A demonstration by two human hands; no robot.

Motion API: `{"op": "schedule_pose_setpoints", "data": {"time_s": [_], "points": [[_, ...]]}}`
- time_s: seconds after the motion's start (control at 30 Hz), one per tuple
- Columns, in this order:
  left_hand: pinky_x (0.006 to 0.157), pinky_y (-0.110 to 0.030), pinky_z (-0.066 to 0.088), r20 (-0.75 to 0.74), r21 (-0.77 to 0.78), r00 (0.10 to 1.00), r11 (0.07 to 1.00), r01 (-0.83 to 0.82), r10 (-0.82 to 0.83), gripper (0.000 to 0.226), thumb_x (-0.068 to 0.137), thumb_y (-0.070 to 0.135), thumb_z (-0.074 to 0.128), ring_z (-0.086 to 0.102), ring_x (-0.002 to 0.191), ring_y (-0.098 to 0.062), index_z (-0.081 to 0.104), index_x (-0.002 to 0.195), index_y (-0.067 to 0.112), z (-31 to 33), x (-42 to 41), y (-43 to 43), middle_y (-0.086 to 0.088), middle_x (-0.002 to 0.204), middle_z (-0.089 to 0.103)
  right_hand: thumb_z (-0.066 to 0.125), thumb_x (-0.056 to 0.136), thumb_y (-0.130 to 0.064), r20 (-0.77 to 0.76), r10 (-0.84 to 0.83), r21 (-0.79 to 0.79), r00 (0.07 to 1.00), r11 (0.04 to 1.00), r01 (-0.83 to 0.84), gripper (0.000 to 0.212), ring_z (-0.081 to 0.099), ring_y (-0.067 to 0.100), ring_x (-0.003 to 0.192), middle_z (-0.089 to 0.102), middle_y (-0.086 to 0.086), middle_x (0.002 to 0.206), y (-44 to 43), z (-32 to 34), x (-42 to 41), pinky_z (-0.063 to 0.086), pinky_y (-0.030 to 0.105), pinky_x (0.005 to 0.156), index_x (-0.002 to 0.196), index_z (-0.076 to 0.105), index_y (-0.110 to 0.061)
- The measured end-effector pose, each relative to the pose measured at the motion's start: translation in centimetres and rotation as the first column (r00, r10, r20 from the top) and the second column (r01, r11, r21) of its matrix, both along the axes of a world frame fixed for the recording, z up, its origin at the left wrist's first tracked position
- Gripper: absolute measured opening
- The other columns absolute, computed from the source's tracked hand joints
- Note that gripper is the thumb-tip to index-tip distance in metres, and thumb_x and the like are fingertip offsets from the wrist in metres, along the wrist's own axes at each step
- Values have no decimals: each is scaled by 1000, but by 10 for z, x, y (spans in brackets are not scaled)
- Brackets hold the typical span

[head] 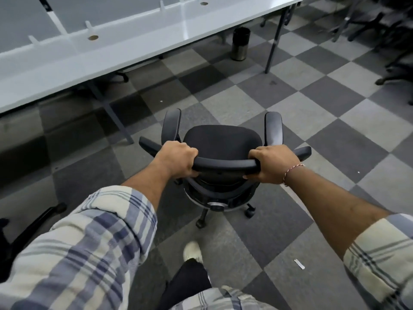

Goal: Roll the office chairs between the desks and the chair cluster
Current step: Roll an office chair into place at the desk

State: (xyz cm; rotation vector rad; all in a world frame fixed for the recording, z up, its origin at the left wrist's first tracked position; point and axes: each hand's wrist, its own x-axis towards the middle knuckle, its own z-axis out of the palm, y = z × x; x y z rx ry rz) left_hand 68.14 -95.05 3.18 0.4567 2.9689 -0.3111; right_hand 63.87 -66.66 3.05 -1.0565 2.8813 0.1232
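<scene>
Your left grip (pixel 177 158) and right grip (pixel 269 163) are both closed round the top rail (pixel 225 163) of the office chair (pixel 222 140), one at each end, fingers curled over it. The chair stands on open floor at your 12 o'clock, seat and armrests pointing away from you and not tucked under anything. That wide two-ended hold looks chosen for steering. Pushing harder on one side should swing the castors where you want them, and standing behind the backrest keeps your feet clear of the base. One shoe (pixel 192 251) is stepping forward just behind it.

The long white counter (pixel 111 45) runs from 9 to 12 o'clock, with cable holes in its top and slim metal legs. A dark bin (pixel 240 43) sits on the floor by its far end. The chair cluster (pixel 380 23) is a dim, blurred group of dark chairs at 2 o'clock, well apart from you. Another chair's base (pixel 33 224) pokes in at 8 o'clock.

The floor (pixel 335 142) is checkered carpet tile in light and dark grey, so expect some drag on the wheels. A small pale scrap (pixel 299 264) lies at 4 o'clock.
</scene>
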Motion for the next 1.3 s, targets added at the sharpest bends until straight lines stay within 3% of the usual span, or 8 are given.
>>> {"op": "schedule_pose_setpoints", "data": {"time_s": [0.13, 0.33, 0.5, 0.7, 0.9, 1.13, 1.3], "points": [[74, -35, 49, -9, 16, 999, 999, 34, -34, 44, 78, 66, 60, 65, 85, -23, 49, 84, 24, -1, -55, 19, 3, 90, 68, 58, 76, -68, 23, -37, 27, 999, 999, 36, 45, 64, 20, 91, 65, -5, 96, -17, -2, -38, 45, 31, 67, 100, 60, -30], [71, -34, 42, -22, 29, 993, 993, 116, -115, 41, 80, 61, 62, 66, 90, -27, 49, 87, 24, -2, -145, 43, 0, 96, 69, 59, 78, -62, -51, -200, 39, 978, 979, 202, 42, 64, 22, 77, 64, -3, 87, -2, -5, -99, 53, 36, 67, 101, 55, -27], [72, -37, 44, -11, 54, 986, 984, 169, -169, 41, 80, 60, 64, 66, 90, -29, 52, 90, 22, -4, -221, 66, -1, 97, 68, 62, 77, -60, -42, -249, 74, 968, 965, 252, 41, 64, 22, 78, 64, -3, 87, 18, 0, -161, 52, 35, 64, 100, 57, -27], [70, -36, 44, -35, 90, 977, 973, 211, -208, 45, 80, 62, 64, 66, 88, -29, 40, 84, 23, -8, -307, 99, -1, 94, 68, 61, 75, -59, -68, -259, 92, 964, 960, 264, 38, 64, 24, 74, 65, -4, 81, 54, 0, -239, 40, 30, 57, 92, 56, -26], [67, -34, 41, -76, 86, 973, 971, 225, -218, 47, 79, 62, 65, 67, 85, -29, 40, 84, 23, -15, -396, 146, -1, 92, 69, 59, 72, -61, -93, -241, 95, 966, 964, 250, 40, 64, 25, 70, 64, -4, 75, 103, -3, -330, 42, 30, 55, 87, 56, -25], [75, -37, 51, -69, 86, 983, 981, 175, -170, 44, 78, 62, 64, 67, 87, -29, 44, 85, 23, -15, -494, 195, 0, 92, 69, 59, 75, -61, -68, -213, 115, 975, 969, 219, 40, 64, 24, 74, 64, -3, 79, 152, 0, -435, 47, 31, 59, 91, 56, -24], [66, -33, 41, -70, 74, 983, 982, 173, -168, 45, 80, 62, 63, 67, 87, -28, 42, 86, 22, -11, -561, 222, 1, 93, 69, 58, 75, -61, -68, -204, 101, 977, 972, 211, 40, 65, 24, 77, 65, -3, 82, 178, -1, -507, 48, 32, 61, 93, 56, -25]]}}
